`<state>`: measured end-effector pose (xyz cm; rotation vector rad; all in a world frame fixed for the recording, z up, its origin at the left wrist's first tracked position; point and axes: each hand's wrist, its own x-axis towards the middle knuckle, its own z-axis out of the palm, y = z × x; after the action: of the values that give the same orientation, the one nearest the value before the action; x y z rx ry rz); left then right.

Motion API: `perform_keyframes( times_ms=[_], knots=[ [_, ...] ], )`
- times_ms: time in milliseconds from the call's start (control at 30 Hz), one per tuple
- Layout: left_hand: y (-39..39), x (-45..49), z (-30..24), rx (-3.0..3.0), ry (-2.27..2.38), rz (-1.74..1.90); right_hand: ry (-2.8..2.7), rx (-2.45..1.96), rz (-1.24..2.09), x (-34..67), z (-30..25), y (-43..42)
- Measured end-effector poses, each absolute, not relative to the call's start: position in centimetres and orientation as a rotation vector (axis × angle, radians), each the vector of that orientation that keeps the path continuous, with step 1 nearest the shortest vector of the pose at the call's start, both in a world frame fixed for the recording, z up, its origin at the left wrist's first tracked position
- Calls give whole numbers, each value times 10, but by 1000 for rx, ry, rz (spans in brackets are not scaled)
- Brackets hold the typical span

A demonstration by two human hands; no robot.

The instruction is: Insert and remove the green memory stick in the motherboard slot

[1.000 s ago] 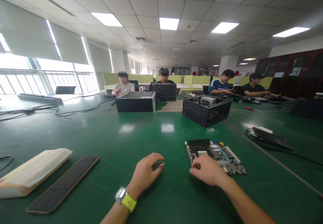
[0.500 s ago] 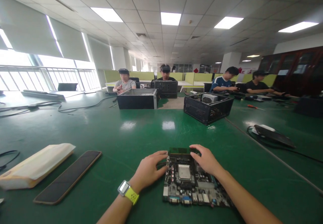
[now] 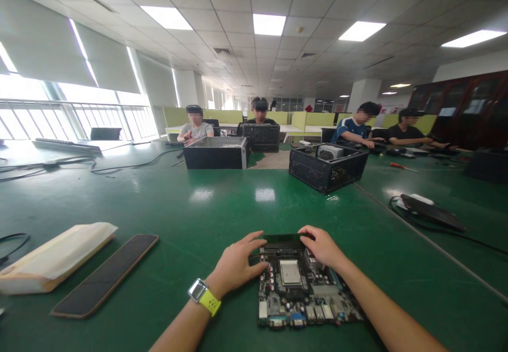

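Note:
A motherboard [image 3: 317, 291] lies flat on the green table in front of me, its port edge toward me and a silver processor [image 3: 290, 272] in its socket. Along the far edge is a green memory module [image 3: 281, 240], spanning the space between my hands. My left hand [image 3: 235, 261], with a yellow-strapped watch [image 3: 203, 295] on the wrist, has its fingers spread. Its upper fingertips are at the module's left end, and the thumb touches the board's left edge. My right hand [image 3: 323, 247] pinches the module's right end between thumb and index finger. Whether the module sits in its slot I cannot tell.
A phone [image 3: 107, 275] and a paper-wrapped packet [image 3: 59, 256] lie at left. Farther back stand an open computer case [image 3: 327, 167] and another black case [image 3: 216, 153]. A black device with a cable [image 3: 432, 211] is at right. Several people sit across the table.
My left hand has shifted slightly right, its fingertips closer to the module's end. The module now shows more of its face between my hands. My right hand has barely moved.

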<state>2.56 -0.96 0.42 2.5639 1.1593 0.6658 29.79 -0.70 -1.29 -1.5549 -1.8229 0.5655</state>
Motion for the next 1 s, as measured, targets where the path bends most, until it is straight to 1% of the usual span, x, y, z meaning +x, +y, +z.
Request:
perform_keyframes(
  times_ms=[300,1000],
  knots=[
    [-9,29,4,2525,1040,766,-1807,-1477,589,298,-9,-11],
    [-8,27,1,2530,1083,760,-1801,-1475,533,297,-8,-13]
  ],
)
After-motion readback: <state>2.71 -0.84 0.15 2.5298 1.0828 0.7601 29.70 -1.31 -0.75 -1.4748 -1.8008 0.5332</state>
